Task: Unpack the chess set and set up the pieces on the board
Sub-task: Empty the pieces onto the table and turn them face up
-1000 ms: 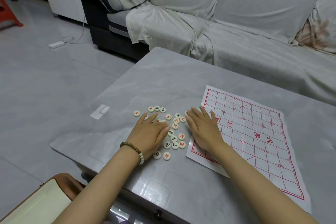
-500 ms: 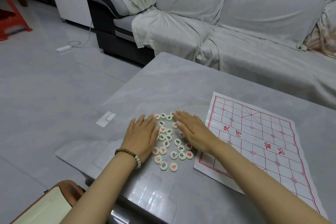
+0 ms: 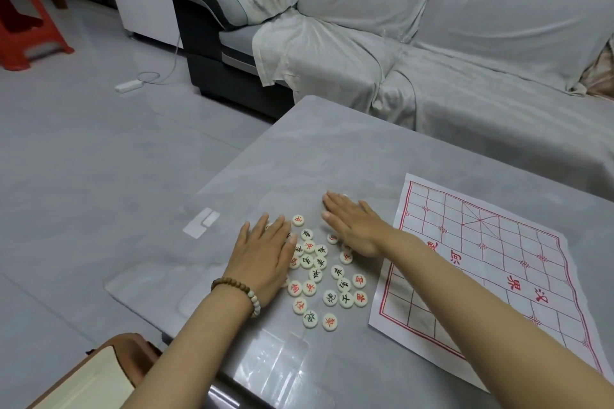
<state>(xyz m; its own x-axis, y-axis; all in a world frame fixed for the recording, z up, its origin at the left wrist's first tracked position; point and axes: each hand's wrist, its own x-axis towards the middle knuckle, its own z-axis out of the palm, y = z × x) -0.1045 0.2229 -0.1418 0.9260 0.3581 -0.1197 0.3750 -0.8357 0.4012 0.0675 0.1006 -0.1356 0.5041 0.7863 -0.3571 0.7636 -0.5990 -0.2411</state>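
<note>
Clearly both hands are lying palm-down with straight fingers, gripping nothing: the left hand (image 3: 265,256), a wooden bead bracelet (image 3: 240,293) circling its wrist, is covering the left edge of the loose cluster of small round cream discs marked with red and black characters (image 3: 320,262), while the right hand (image 3: 355,229) is resting flat over the far right of that cluster. Flat palms are probably serving to herd and spread the discs so their faces are readable for sorting by colour, not to lift any one yet. All the discs in view are sitting on the grey marble-look tabletop (image 3: 332,149), just left of the white paper board printed with a red grid (image 3: 498,259), which is carrying no discs at all, so setup proper is not yet begun. Several discs are hiding under the palms and many are touching, which is likely making single picks awkward; the right forearm is also crossing the board's near corner. A grey covered sofa (image 3: 465,43) is standing beyond the table, a red plastic stool (image 3: 26,26) far left
</note>
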